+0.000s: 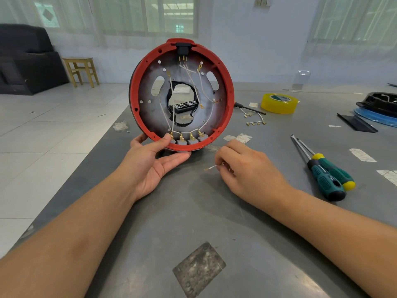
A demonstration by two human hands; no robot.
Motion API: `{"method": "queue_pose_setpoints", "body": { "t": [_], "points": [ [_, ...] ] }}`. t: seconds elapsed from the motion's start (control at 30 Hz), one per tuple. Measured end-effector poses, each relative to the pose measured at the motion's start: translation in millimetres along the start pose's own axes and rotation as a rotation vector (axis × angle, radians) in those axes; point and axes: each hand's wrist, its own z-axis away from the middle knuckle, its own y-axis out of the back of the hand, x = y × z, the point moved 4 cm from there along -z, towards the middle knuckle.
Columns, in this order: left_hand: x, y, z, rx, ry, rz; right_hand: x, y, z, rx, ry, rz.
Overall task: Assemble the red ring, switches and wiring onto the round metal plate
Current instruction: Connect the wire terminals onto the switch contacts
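**Ring and plate stood on edge, loose wire in the right hand**

The grey surface (214,211) carries the red ring (231,100), propped upright near centre and framing the round metal plate (150,108). The left hand (154,164) grips its rim at 6 o'clock, thumb inside beside four grey switches (189,140) joined by white wiring (171,100). At 4 o'clock the right hand (247,168), fingers clenched, pinches a short wire (211,167). Two screwdrivers (326,175) lie at 3 o'clock, yellow tape (279,103) at 2 o'clock.

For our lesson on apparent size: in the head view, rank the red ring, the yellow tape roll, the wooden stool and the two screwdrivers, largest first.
1. Red ring.
2. Screwdrivers: nearer the camera, so rank unsure.
3. Stool and tape roll look alike; the stool stands farther off.
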Motion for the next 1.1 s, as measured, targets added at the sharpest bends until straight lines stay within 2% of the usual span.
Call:
{"method": "queue_pose_setpoints", "body": {
  "t": [0.23, 0.4, 0.6, 0.77, 1.0, 1.1],
  "points": [
    [0, -2, 2, -0.003, -0.002, -0.019, 15, -8, 0, 0.071, -0.137, -0.21],
    [1, -4, 3, -0.002, -0.006, -0.021, 27, -15, 2, 0.072, -0.401, -0.603],
    [1, -5, 3, -0.001, -0.007, -0.026, 28, -21, -2, 0.032, -0.552, -0.979],
    [0, -6, 4, 0.0, -0.018, -0.048, 27, -20, -10, 0.042, -0.595, -1.016],
    [-1, -9, 4, -0.045, -0.011, -0.083, 15, -3, -49, 0.039, -0.464, -0.809],
    [-1, -9, 4, -0.055, -0.006, -0.084, 10, 5, -72, 0.03, -0.437, -0.84]
  ]
}}
